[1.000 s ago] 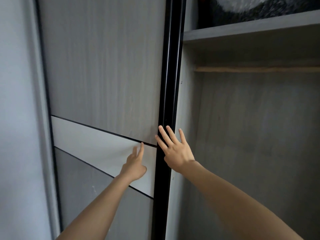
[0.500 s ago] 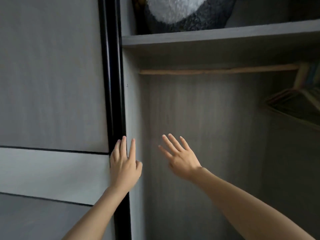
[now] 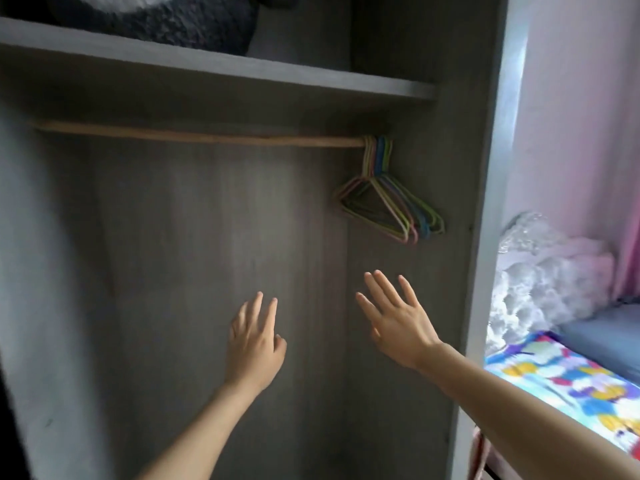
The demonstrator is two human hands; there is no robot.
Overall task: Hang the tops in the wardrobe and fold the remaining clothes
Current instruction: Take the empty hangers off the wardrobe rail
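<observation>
Left hand (image 3: pixel 254 344) and right hand (image 3: pixel 398 327) hover spread-fingered, each grip empty.

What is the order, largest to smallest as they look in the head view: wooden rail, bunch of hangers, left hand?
1. wooden rail
2. bunch of hangers
3. left hand; it is nearer the camera, so true size is unsure

The grey wood-grain wardrobe (image 3: pixel 173 271) has darker vertical streaks. Its round wooden rail (image 3: pixel 194 135) is pale tan. At the rail's right end, the thin plastic hangers (image 3: pixel 388 202) are pastel pink, yellow-green and blue. On the grey top shelf (image 3: pixel 242 71), the fluffy plush toy (image 3: pixel 166 22) is charcoal with a white patch. Past the wardrobe's right edge, the painted wall (image 3: pixel 571 116) is pink and the printed bed cover (image 3: pixel 561 379) has blue, yellow, red and white patches.
</observation>
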